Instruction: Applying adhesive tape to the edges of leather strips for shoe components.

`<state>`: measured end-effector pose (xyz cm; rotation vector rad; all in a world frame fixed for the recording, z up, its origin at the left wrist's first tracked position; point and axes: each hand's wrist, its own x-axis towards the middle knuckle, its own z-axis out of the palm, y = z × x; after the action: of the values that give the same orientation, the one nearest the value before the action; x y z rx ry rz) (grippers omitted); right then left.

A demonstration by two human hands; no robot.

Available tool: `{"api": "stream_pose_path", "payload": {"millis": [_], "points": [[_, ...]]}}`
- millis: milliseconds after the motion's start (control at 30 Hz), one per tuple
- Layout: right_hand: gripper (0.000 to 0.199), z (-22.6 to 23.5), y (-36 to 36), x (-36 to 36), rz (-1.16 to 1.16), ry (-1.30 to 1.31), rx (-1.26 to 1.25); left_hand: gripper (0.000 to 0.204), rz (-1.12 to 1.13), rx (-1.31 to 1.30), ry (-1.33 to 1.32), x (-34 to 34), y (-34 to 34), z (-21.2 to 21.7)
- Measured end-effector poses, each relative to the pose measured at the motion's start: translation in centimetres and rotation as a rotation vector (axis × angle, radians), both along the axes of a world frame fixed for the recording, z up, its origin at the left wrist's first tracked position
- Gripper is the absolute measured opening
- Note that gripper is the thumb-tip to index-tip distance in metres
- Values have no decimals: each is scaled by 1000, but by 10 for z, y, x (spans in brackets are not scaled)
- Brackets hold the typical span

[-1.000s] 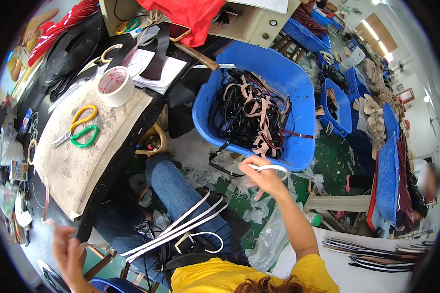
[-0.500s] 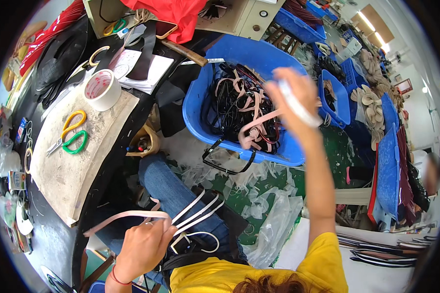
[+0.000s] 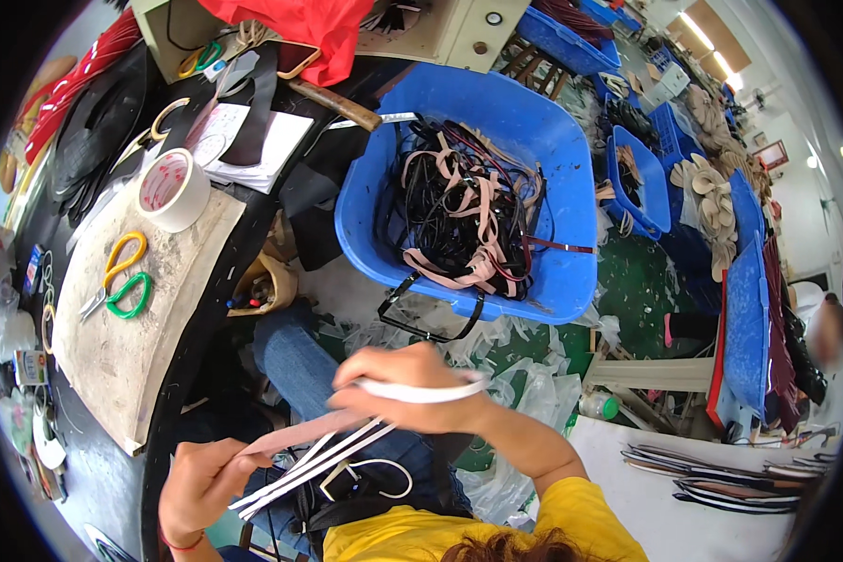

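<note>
Cluttered workshop, both hands pinching pink strap [image 3: 300, 436], left hand [image 3: 201, 487], right hand [image 3: 407, 389]

I see both of my hands low in the view, over my lap. My left hand [image 3: 201, 487] sits at the lower left, fingers curled inward into a closed grip, thumb pressed against the forefinger, knuckles turned up toward the camera. A thin red band circles that wrist. My right hand [image 3: 405, 386] is higher and nearer the centre, palm down, fingers bent and pinched together in a closed grip. Its forearm runs back to the lower right (bare to the elbow), and a yellow sleeve covers the upper arm there. The two hands are apart, the right one above and to the right of the left.
</note>
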<state>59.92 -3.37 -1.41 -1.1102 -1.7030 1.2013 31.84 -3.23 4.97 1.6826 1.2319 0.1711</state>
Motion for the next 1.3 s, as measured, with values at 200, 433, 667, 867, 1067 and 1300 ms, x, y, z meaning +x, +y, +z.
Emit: {"api": "stream_pose_path", "payload": {"millis": [200,433,667,867,1067,1300], "points": [[17,-19,10,49,-321,-50,-119,19,127,-75,-79,-74,-24,-12],[31,-97,14,4,-303,-445,315,13,218,-75,-76,-30,-27,-44],[22,-100,-2,-82,-104,107,-309,20,243,-61,-174,37,-10,-112],[14,-136,8,-52,-275,-262,-9,24,297,-237,-168,1,-4,-148],[12,-153,19,-28,-237,-405,193,25,410,-338,-234,3,-11,-179],[16,-74,16,10,-479,-349,5,22,471,-446,-448,16,-7,-157]]}}
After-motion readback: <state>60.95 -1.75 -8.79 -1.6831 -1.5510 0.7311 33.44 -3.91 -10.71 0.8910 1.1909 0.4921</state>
